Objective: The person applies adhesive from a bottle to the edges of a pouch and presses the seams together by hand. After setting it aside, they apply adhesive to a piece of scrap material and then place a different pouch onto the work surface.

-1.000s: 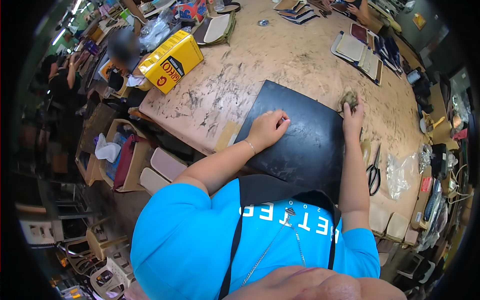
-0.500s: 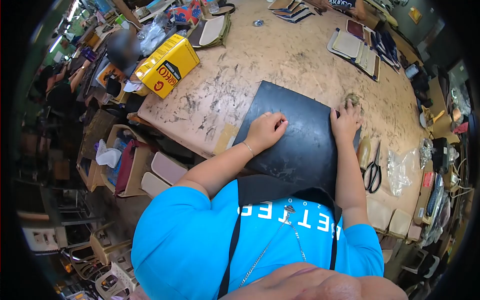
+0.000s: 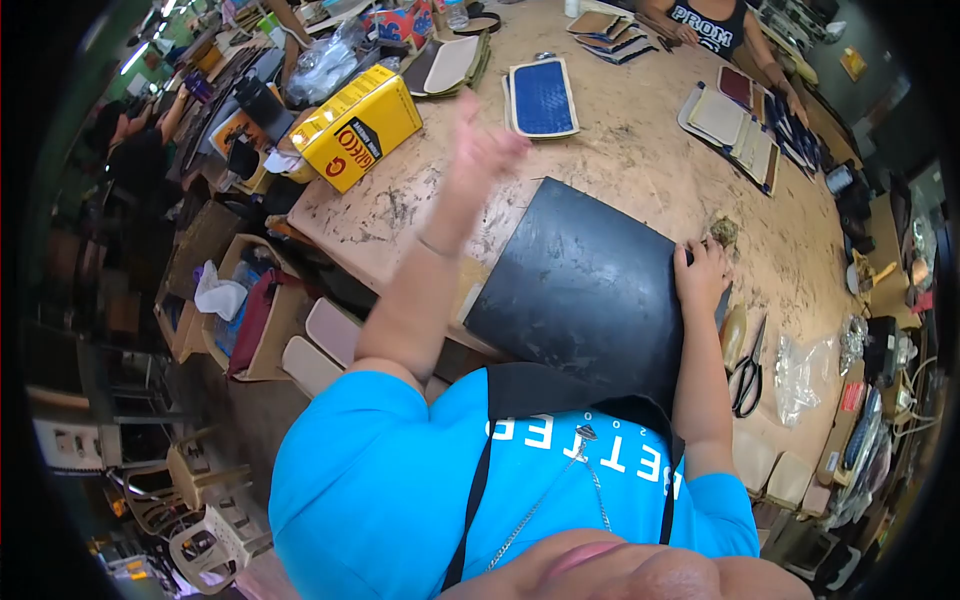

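My left hand (image 3: 482, 155) is raised over the table, smeared by motion, with its fingers apart and nothing visible in it. It is close to a blue woven-textured panel (image 3: 543, 97) with a cream border, which lies on at least one other piece. A black flat board (image 3: 585, 280) lies in front of my body. On the board's right edge rests my right hand (image 3: 703, 275), fingers stretched forward and slightly apart. Just past those fingertips is a brownish crumpled wad (image 3: 722, 230). A small dark spot shows by the right thumb; I cannot make out what it is.
A yellow tin (image 3: 360, 130) stands at the table's left edge. Scissors (image 3: 748, 375), a tan bottle-shaped object (image 3: 734, 335) and a clear plastic bag (image 3: 803, 375) lie at right. Stacked panels (image 3: 730, 130) are farther back, near another person (image 3: 715, 30).
My left hand has lifted off the black board and swung forward and left. The blue panel now lies on the far table. The other person shows more. My right hand stays at the board's edge.
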A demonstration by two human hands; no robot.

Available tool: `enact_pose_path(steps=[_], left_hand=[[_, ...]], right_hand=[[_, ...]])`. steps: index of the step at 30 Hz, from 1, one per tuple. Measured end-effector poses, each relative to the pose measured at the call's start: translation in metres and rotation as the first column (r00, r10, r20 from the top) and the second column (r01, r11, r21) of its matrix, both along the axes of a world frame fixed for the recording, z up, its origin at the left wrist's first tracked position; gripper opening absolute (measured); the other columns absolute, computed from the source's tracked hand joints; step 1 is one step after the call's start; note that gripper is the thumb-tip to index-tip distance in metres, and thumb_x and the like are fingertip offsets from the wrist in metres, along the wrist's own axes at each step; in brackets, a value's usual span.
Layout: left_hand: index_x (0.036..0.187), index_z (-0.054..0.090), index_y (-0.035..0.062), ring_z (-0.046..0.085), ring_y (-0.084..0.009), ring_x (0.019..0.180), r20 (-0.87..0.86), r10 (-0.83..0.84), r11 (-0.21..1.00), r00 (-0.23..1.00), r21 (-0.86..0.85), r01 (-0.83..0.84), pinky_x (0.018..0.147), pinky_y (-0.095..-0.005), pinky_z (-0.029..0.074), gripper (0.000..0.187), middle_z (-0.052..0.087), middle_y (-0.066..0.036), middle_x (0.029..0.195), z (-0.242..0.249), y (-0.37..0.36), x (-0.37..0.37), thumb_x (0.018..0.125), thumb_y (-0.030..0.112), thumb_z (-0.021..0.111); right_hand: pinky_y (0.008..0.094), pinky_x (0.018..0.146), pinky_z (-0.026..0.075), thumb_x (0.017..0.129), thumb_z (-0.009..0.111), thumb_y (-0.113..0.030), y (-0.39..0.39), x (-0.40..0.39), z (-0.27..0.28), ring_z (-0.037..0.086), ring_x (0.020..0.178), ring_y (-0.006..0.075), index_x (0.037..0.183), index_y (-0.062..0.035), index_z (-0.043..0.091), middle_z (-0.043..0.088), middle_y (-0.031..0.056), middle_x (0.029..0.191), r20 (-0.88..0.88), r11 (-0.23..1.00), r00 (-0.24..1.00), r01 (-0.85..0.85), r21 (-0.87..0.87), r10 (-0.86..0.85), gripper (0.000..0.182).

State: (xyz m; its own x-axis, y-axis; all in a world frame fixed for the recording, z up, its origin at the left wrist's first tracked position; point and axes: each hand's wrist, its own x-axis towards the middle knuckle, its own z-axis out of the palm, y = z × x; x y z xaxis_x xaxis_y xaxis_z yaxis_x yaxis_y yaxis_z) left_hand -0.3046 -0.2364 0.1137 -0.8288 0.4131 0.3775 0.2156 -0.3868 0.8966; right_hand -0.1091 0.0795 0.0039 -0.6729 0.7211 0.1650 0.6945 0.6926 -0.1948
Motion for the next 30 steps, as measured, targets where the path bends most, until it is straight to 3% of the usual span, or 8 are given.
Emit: enact_pose_path(steps=[5, 6, 9, 17, 18, 22, 26, 30], left_hand=[[0.159, -0.002, 0.0074, 0.066, -0.017, 0.087, -0.156, 0.454, 0.839, 0.877, 0.406, -0.362, 0.081, -0.031, 0.052, 0.085, 0.07, -0.012, 0.102, 0.128, -0.079, -0.067, 0.101, 0.026, 0.057], [0.134, 0.036, 0.012, 0.064, -0.0186, 0.095, -0.143, 0.509, 0.81, 0.849, 0.413, -0.416, 0.081, -0.0356, 0.05, 0.041, 0.068, -0.015, 0.109, 0.14, -0.084, -0.071, 0.103, 0.031, 0.054], [0.137, 0.034, 0.0118, 0.065, -0.0196, 0.095, -0.196, 0.425, 0.875, 0.884, 0.339, -0.345, 0.081, -0.0347, 0.05, 0.045, 0.068, -0.016, 0.109, 0.153, -0.09, -0.083, 0.102, 0.031, 0.055], [0.14, 0.05, 0.0069, 0.061, -0.0096, 0.084, -0.254, 0.295, 0.92, 0.921, -0.184, -0.346, 0.076, -0.0236, 0.049, 0.05, 0.07, -0.005, 0.102, 0.002, 0.015, -0.167, 0.099, 0.032, 0.064], [0.136, 0.057, 0.0039, 0.064, -0.0174, 0.096, -0.289, 0.311, 0.718, 0.906, -0.553, -0.423, 0.087, -0.0285, 0.05, 0.056, 0.07, -0.008, 0.105, -0.019, 0.029, -0.172, 0.093, 0.037, 0.068], [0.146, 0.041, -0.0033, 0.055, -0.0394, 0.128, -0.251, 0.331, 0.362, 0.909, -0.856, -0.368, 0.109, -0.0436, 0.043, 0.103, 0.058, -0.026, 0.136, -0.1, 0.095, -0.197, 0.076, 0.067, 0.07], [0.137, 0.047, -0.0038, 0.059, -0.0369, 0.123, -0.261, 0.49, 0.232, 0.832, -0.881, -0.413, 0.104, -0.042, 0.048, 0.089, 0.061, -0.025, 0.131, -0.122, 0.13, -0.195, 0.073, 0.047, 0.083], [0.12, 0.057, -0.0005, 0.069, -0.0297, 0.102, 0.135, 0.442, 0.629, 0.887, -0.751, -0.199, 0.084, -0.0344, 0.058, 0.058, 0.069, -0.019, 0.116, -0.16, 0.148, -0.227, 0.074, 0.02, 0.085]], right_hand=[[0.0626, 0.117, 0.015, 0.093, 0.057, -0.048, 0.001, -0.002, 0.002, 0.036, 0.144, 0.0275, 0.122, -0.0191, 0.068, 0.047, 0.009, 0.151, 0.01, 1.0, 1.0, 0.002, -0.022, -0.002, 0.043], [0.0626, 0.117, 0.015, 0.093, 0.057, -0.048, 0.001, -0.002, 0.002, 0.037, 0.143, 0.0276, 0.122, -0.019, 0.068, 0.047, 0.009, 0.151, 0.001, 1.0, 1.0, 0.0, -0.024, 0.0, 0.042], [0.0628, 0.117, 0.016, 0.092, 0.057, -0.047, 0.003, -0.004, 0.0, 0.038, 0.142, 0.0278, 0.121, -0.0187, 0.068, 0.047, 0.0092, 0.15, -0.023, 1.0, 1.0, -0.011, -0.026, 0.01, 0.042], [0.0636, 0.116, 0.018, 0.089, 0.062, -0.045, 0.005, -0.003, 0.0, 0.041, 0.139, 0.0301, 0.117, -0.0157, 0.069, 0.05, 0.0113, 0.145, -0.062, 0.999, 0.998, -0.017, -0.028, 0.015, 0.042], [0.064, 0.115, 0.019, 0.088, 0.063, -0.044, 0.004, -0.004, 0.0, 0.042, 0.137, 0.0311, 0.116, -0.0145, 0.069, 0.051, 0.0116, 0.143, -0.084, 0.999, 0.996, -0.022, -0.033, 0.019, 0.041], [0.0652, 0.114, 0.021, 0.088, 0.062, -0.042, 0.007, -0.005, -0.002, 0.042, 0.135, 0.0319, 0.113, -0.0134, 0.069, 0.052, 0.0117, 0.14, -0.081, 1.0, 0.997, -0.018, -0.008, 0.017, 0.039], [0.0672, 0.113, 0.02, 0.088, 0.061, -0.042, 0.007, -0.008, 0.0, 0.042, 0.135, 0.0322, 0.11, -0.0123, 0.066, 0.05, 0.0112, 0.141, -0.052, 1.0, 0.999, -0.016, -0.02, 0.015, 0.037], [0.0617, 0.114, 0.022, 0.088, 0.062, -0.04, 0.007, -0.01, -0.003, 0.043, 0.134, 0.0303, 0.109, -0.0147, 0.066, 0.051, 0.0078, 0.141, -0.062, 1.0, 0.998, -0.002, 0.0, 0.002, 0.033]])
